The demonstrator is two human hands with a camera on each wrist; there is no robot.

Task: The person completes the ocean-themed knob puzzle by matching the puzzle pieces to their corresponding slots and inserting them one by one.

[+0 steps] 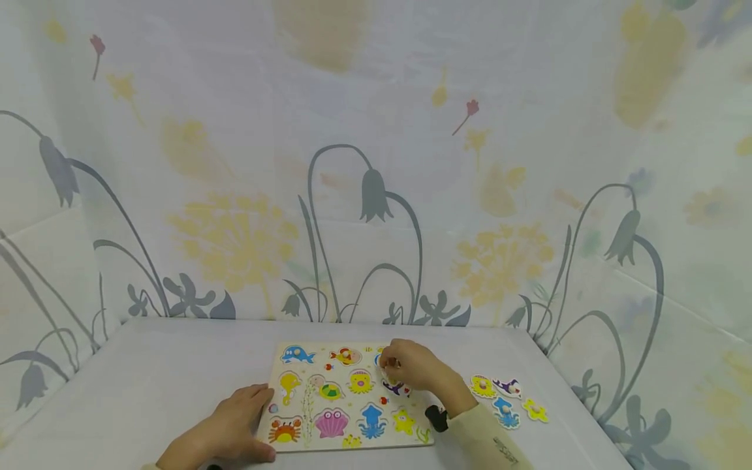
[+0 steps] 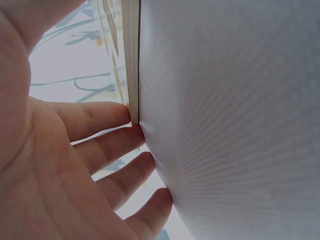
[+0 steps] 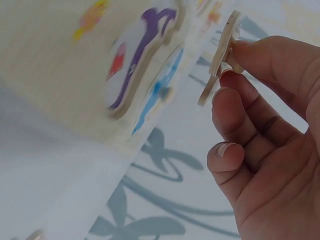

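My right hand (image 1: 418,367) is over the upper right part of a wooden peg puzzle board (image 1: 323,446) printed with sea animals. In the right wrist view, its thumb and fingertips pinch a thin wooden puzzle piece (image 3: 223,47) by the knob, held off the board. The piece is seen edge-on, so its picture is hidden. Below the hand is the board's purple and white whale slot (image 3: 142,55), beside a blue knobbed piece (image 3: 159,92). My left hand (image 1: 232,421) rests at the board's left side, fingers extended, fingertips touching its edge (image 2: 131,60) and the table.
Right of the board lie loose pieces: a yellow octopus (image 1: 483,386), a purple and white whale (image 1: 508,388), a blue squid (image 1: 506,413) and a yellow starfish (image 1: 535,410). A black object (image 1: 437,418) is at my right wrist. Patterned cloth (image 1: 376,261) hangs behind the white table (image 1: 194,352).
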